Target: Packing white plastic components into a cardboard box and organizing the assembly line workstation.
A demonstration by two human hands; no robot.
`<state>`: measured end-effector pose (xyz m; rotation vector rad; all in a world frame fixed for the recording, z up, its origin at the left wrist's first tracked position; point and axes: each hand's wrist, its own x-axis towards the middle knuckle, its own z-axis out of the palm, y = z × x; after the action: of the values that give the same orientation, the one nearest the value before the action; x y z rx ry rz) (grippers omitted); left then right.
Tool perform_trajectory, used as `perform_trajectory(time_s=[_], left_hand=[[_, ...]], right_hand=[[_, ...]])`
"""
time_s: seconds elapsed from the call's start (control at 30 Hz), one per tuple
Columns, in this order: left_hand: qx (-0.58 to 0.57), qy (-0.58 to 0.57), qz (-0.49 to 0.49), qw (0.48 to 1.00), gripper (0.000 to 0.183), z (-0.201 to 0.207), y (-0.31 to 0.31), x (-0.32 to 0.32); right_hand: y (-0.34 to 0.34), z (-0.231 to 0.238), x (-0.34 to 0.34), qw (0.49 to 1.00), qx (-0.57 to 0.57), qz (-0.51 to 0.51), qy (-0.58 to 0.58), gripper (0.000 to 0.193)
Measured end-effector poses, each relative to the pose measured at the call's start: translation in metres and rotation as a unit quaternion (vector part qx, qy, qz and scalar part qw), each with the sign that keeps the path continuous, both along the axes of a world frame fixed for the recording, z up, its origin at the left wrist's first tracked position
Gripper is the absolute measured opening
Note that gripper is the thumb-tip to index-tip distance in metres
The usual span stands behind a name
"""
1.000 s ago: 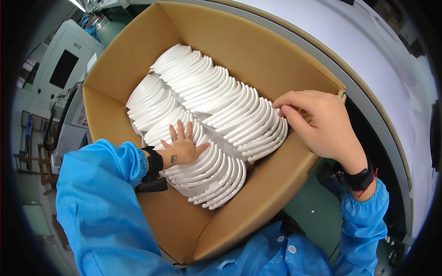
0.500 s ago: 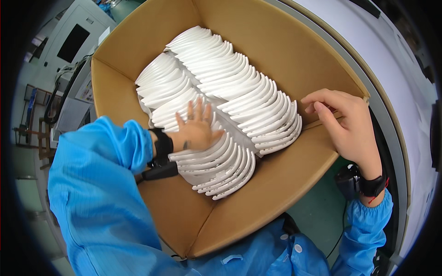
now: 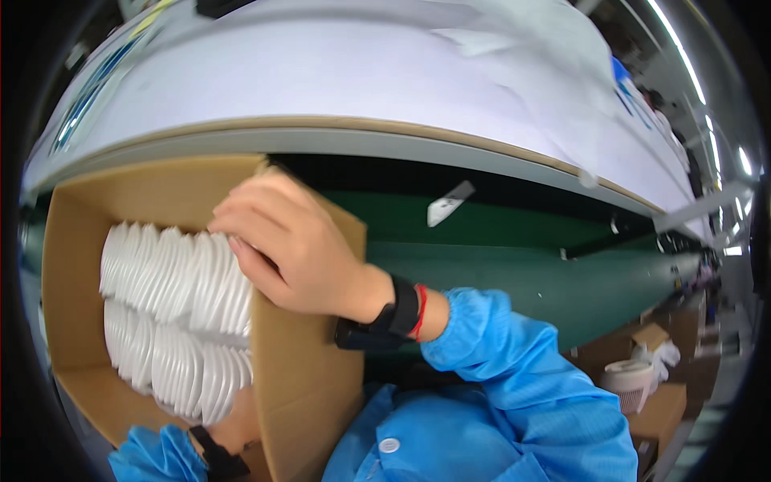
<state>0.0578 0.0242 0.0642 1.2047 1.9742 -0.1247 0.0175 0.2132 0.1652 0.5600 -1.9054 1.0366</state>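
Note:
A brown cardboard box holds two rows of thin, curved white plastic pieces, nested closely on edge. My right hand lies across the box's near-right rim, its bent fingers hanging over the inside. A gap shows between thumb and forefinger, and nothing is seen in that hand. Down inside the box, at the near end of the closer row, is my left hand. The box wall and blur hide its fingers, so its grip cannot be made out. Both wrists wear black bands.
A white-topped workbench runs along beyond the box. On it lies translucent plastic sheeting. A small white paper strip is below the bench edge. A white basket and cartons stand at the right.
My view has swung right, bringing the bench and floor into sight and the box to the left. My left hand, earlier spread over the white pieces, is now lower, partly behind the box wall.

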Motion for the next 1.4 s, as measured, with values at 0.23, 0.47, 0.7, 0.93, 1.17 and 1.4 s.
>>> perform_trajectory(time_s=[0.23,0.47,0.7,0.93,1.17,1.4], left_hand=[[0.026,0.054,-0.057,0.997,0.056,0.004,0.030,0.005],[0.039,0.131,-0.120,0.983,0.057,0.022,0.059,-0.025],[0.016,0.195,-0.241,0.950,0.058,0.038,0.124,-0.076],[-0.023,0.133,-0.323,0.937,0.059,-0.012,0.135,-0.076],[-0.002,0.076,-0.346,0.935,0.060,-0.051,0.096,-0.048],[0.036,0.170,-0.227,0.958,0.061,-0.020,-0.004,-0.034]], right_hand=[[0.134,-0.111,0.085,0.936,0.020,-0.271,-0.224,0.024],[0.243,-0.344,0.092,0.644,-0.260,-0.466,-0.549,0.063],[0.248,-0.390,0.040,0.491,-0.524,-0.484,-0.500,0.054],[0.230,-0.344,0.093,0.702,-0.409,-0.451,-0.370,0.018],[0.231,-0.253,0.175,0.735,-0.500,-0.315,-0.332,0.019],[0.219,-0.117,0.219,0.806,-0.446,-0.185,-0.342,0.021]])
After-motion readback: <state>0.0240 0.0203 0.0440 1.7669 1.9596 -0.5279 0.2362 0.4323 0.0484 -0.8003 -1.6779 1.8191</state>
